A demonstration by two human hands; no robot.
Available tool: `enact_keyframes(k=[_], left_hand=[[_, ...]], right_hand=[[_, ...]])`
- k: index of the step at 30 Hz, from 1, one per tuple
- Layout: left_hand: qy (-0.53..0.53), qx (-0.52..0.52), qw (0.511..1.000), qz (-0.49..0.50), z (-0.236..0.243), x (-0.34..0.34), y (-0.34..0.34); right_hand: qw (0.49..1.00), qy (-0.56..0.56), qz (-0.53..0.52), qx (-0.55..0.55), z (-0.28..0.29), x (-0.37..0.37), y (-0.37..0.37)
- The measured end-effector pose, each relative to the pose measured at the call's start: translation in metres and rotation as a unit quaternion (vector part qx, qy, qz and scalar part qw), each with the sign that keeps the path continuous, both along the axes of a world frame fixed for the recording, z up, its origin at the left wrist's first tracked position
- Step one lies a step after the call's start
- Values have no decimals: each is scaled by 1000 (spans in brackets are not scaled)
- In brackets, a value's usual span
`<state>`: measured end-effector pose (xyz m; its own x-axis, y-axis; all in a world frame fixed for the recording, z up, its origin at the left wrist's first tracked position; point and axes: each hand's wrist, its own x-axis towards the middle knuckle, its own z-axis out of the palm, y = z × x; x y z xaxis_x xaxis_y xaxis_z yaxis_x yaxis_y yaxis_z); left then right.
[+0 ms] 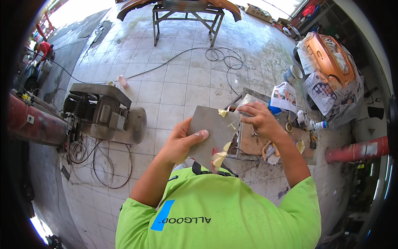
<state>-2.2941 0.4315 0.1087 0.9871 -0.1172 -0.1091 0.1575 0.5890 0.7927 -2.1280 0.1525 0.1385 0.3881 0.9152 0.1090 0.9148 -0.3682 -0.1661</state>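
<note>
My left hand [179, 142] grips a flat grey mixing board [203, 121] by its left edge, thumb on top and fingers underneath. A small lump of pale yellow putty [223, 113] sits near the board's far right corner, with a thin smear beside it. More yellow putty [219, 157] clings to the near right edge, next to a red streak. Beyond the board's right edge, my right hand [262, 120] is closed with bent fingers around a pale, flat, spreader-like piece [247, 101]. Its lower end and exact kind are hard to make out.
A low work table [255, 143] with tins and tools stands at right. Beyond it are a blue-and-white can [293, 73] and a paper-masked orange car panel [331, 58]. A motor-driven compressor [105, 114] stands left. Hoses [226, 56] loop across the tiles. A metal stand [186, 16] supports an orange bumper.
</note>
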Motion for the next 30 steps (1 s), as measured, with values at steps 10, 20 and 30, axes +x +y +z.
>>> enact_keyframes(k=[10, 20, 30], left_hand=[[-76, 234, 957, 152, -29, 13, -10], [-37, 303, 916, 260, -30, 28, 9], [-31, 77, 917, 390, -42, 127, 35]], right_hand=[[985, -84, -84, 124, 25, -63, 61], [992, 8, -56, 115, -31, -85, 86], [931, 187, 57, 309, -28, 2, 119]])
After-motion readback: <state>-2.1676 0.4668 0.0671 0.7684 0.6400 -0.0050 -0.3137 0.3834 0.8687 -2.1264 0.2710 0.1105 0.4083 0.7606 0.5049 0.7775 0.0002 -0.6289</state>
